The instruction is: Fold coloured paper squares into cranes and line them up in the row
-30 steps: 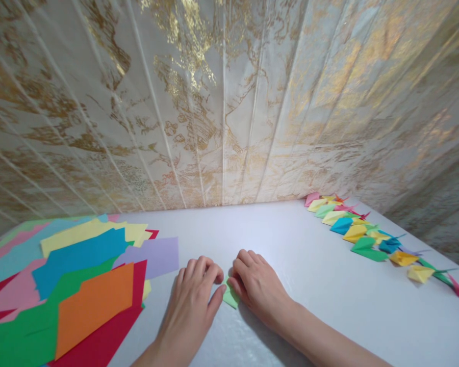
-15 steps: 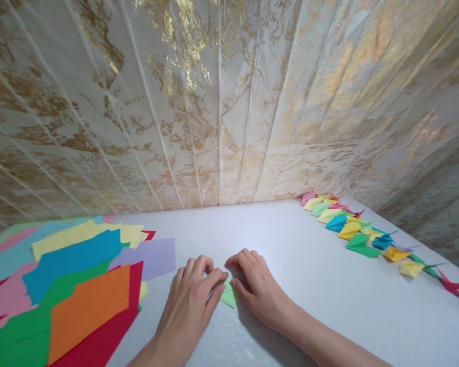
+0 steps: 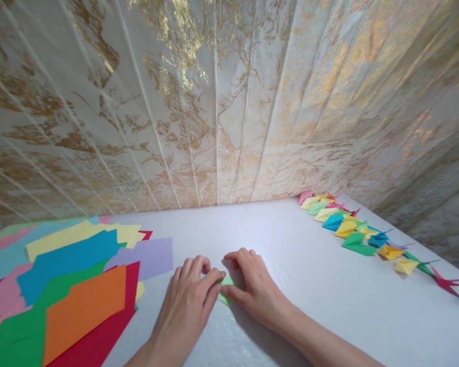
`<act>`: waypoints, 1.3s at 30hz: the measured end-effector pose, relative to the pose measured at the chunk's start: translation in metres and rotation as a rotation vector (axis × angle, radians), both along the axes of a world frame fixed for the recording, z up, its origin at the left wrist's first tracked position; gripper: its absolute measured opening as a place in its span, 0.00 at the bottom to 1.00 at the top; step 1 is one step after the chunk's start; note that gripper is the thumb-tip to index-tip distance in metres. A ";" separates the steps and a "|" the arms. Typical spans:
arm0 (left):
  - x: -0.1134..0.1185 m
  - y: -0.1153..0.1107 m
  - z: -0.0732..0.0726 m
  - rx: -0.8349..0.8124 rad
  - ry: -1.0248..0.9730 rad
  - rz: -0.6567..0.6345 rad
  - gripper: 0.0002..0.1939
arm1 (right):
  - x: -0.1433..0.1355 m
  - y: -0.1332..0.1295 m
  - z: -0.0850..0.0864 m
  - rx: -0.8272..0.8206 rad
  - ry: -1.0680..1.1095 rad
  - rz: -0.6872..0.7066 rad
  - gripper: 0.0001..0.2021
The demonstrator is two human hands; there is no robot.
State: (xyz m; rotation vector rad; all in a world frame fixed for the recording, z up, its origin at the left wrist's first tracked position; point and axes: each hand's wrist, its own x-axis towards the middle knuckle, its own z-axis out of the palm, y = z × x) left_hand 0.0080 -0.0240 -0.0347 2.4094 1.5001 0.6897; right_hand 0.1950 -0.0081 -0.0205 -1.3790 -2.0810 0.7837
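One green paper (image 3: pixel 225 298), corner nearward, long axis unclear

This looks like a craft spot inside a room, maybe in a home, but it is hard to tell for sure. A smooth white table (image 3: pixel 245 224) stands right up against a wall covering (image 3: pixel 229 102) with shiny gold pictures and long lines on it. It looks fancy, more like a house than a workshop. Whether it is paper or cloth is hard to say. On the table, bright paper sheets (image 3: pixel 99 295) lie in a messy pile on the left. Little folded paper shapes (image 3: pixel 357 244) sit close together on the right. In the middle, a small light green paper (image 3: pixel 225 298) lies between the person's left hand (image 3: pixel 191 290) and right hand (image 3: pixel 252 283).
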 end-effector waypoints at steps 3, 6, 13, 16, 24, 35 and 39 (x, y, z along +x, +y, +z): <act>0.001 -0.001 -0.002 0.008 0.001 0.003 0.10 | -0.004 0.002 0.003 -0.005 -0.058 0.023 0.21; 0.001 0.000 -0.005 0.036 0.016 0.011 0.15 | 0.000 0.006 0.003 -0.060 -0.003 0.039 0.28; -0.004 0.001 -0.008 -0.011 -0.129 -0.035 0.10 | 0.009 0.001 0.006 -0.080 0.122 0.041 0.21; -0.006 0.001 0.002 -0.160 -0.359 -0.059 0.03 | 0.006 -0.007 0.008 -0.038 0.087 0.067 0.16; -0.004 -0.001 0.007 -0.382 -0.632 -0.067 0.03 | 0.003 -0.011 0.004 0.300 0.036 0.230 0.12; -0.002 -0.010 0.000 -0.125 -0.096 -0.089 0.07 | 0.011 -0.007 0.005 0.404 -0.411 0.280 0.04; -0.003 -0.006 0.000 -0.082 -0.063 -0.095 0.06 | 0.016 -0.009 0.012 0.304 -0.355 0.253 0.08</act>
